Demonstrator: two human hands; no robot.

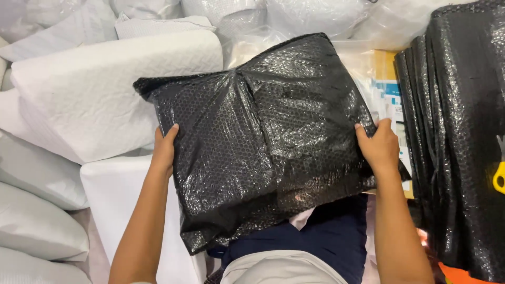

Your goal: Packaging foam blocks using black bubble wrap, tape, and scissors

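I see the black bubble-wrap package (263, 142) held up in the middle of the view, tilted so its upper left corner points toward the white padded parcels (105, 89) and its lower edge hangs over my lap, above the dark blue cloth (326, 236). Room is tight on both sides: the white parcels crowd the whole left, stacked right up to the package's left edge, and a stack of black bubble-wrap sheets (457, 131) stands close along the right. Between that stack and the package I make out a narrow strip of printed paper (392, 105) on a brown surface I cannot identify further. Behind the package lie clear plastic bags (315, 16), near its top edge.

My left hand (164, 150) clamps the package's left edge, thumb on the front face, fingers hidden behind it. My right hand (379, 144) grips the right edge the same way, thumb forward, fingers wrapped around the back. Both grips are closed tight on the package, which is pinched between them. A small yellow object (500, 179) shows at the far right edge
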